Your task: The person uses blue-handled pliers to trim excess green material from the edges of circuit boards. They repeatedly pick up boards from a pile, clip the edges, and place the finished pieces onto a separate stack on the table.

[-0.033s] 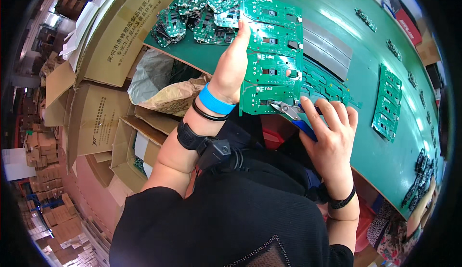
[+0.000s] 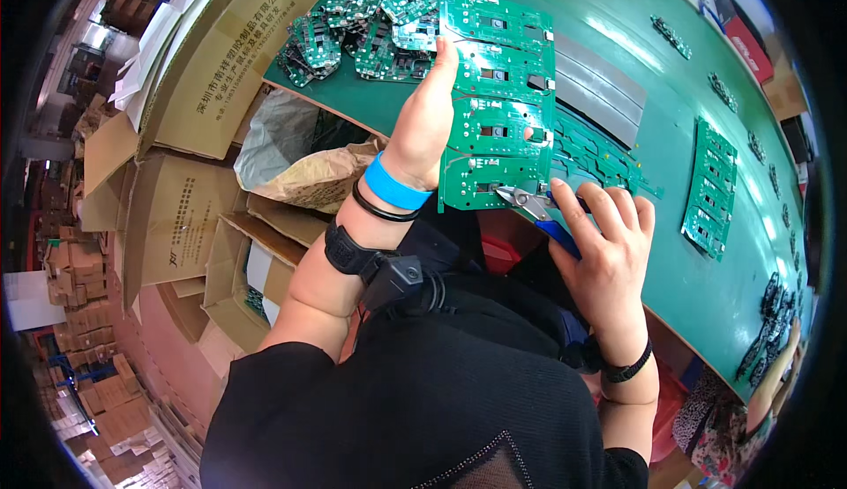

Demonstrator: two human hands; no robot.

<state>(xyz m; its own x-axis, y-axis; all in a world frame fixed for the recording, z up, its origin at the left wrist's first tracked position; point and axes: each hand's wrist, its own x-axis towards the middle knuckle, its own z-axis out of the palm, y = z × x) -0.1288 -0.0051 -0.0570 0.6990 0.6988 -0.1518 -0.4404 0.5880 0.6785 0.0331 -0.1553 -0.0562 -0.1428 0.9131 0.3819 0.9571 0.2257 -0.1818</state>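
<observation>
A green circuit board panel (image 2: 496,111), made of several joined boards with small dark parts, is held up above the table's near edge. My left hand (image 2: 425,123) grips it by its left side, thumb on the front face and most fingers hidden behind. Closed around blue-handled cutting pliers (image 2: 533,204) is my right hand (image 2: 607,240), just below the panel's lower right corner. The pliers' metal tips lie over the lowest board, near its dark rectangular part. Whether the tips touch the board I cannot tell.
Loose circuit boards (image 2: 384,22) are heaped at the table's far left. Grey strips (image 2: 595,83) and green board offcuts (image 2: 591,149) lie behind the panel. Another board panel (image 2: 711,187) rests to the right. Open cardboard boxes (image 2: 190,216) stand at left; another person's arm (image 2: 772,383) shows at right.
</observation>
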